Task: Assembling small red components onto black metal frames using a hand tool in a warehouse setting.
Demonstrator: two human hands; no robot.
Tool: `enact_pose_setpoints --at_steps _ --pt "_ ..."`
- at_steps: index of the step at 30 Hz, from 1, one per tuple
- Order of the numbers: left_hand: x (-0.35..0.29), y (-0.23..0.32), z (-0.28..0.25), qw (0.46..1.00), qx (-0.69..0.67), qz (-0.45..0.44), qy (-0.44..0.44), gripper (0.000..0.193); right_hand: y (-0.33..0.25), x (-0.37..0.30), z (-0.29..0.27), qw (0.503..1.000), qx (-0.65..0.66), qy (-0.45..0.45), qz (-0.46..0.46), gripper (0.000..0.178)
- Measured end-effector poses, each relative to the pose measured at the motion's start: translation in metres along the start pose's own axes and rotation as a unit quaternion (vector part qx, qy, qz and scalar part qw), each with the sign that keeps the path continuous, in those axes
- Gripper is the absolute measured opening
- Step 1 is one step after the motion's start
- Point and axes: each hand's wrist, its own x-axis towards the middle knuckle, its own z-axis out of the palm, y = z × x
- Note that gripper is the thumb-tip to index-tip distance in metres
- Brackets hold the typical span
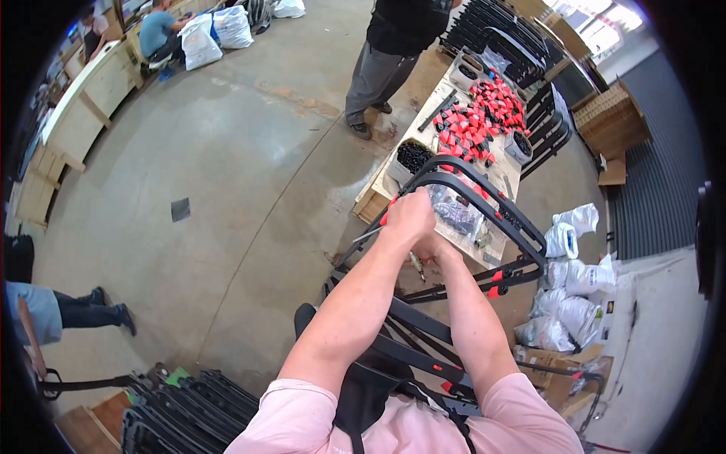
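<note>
A black tubular frame (522, 244) with rounded corners and red fittings stands before me, partly over the end of a wooden table. My left hand (412, 215) is closed at the frame's left side, beside a red fitting. From near that hand a thin metal rod (368, 234) sticks out to the left. My right hand (432, 246) is closed just below and behind the left one, its fingers mostly hidden by my left forearm. A small metal tool end (417, 265) shows under it; what the right hand grips is hidden.
On the table (441, 181) lie red-and-black parts (473, 129), a tub of black pieces (414, 156) and a plastic bag (455, 212). White sacks (578, 280) are piled at right. Black frames (193, 412) are stacked lower left. One person (386, 68) stands beyond; another (45, 314) is at left.
</note>
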Motion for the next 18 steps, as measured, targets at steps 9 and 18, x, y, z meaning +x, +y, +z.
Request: enact_pose_setpoints --at_steps 9,18 --pt "0.015 -0.092 -0.047 0.991 -0.066 -0.085 0.084 0.035 -0.002 -0.007 0.016 0.973 0.187 0.081 0.109 0.034" --pt "0.015 -0.138 -0.014 0.95 -0.241 -0.199 0.026 0.03 -0.011 0.002 0.011 0.951 0.298 -0.01 0.079 0.029"
